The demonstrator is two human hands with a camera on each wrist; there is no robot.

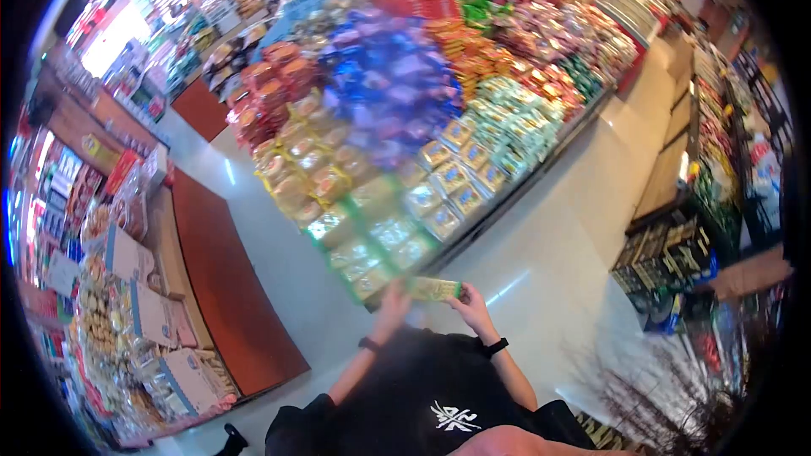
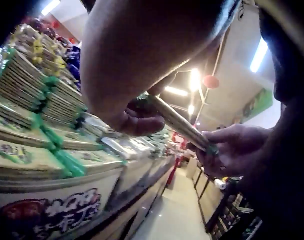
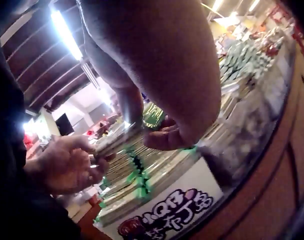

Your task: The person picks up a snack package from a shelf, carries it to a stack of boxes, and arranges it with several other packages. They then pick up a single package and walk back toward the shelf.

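Observation:
In the head view, a flat pale-yellow packet (image 1: 435, 289) with green ends is held level in front of the body. The left hand (image 1: 391, 308), blurred, grips its left end. At the other end, the right hand (image 1: 475, 311) pinches it between thumb and fingers. Seen edge-on in the left wrist view, the packet (image 2: 178, 121) is thin and spans from one hand to the other. Just beyond the hands are stacks of similar flat packets (image 1: 372, 245) with green edging. Part of the packet (image 3: 154, 115) shows past the right fingers in the right wrist view.
A wide display heaped with colourful bagged goods (image 1: 389, 76) fills the area ahead. Its front carries a printed white sign (image 3: 177, 210). To the left stands a brown-sided counter (image 1: 224, 287); shelves with black crates (image 1: 667, 262) stand right, across a pale floor aisle (image 1: 541, 245).

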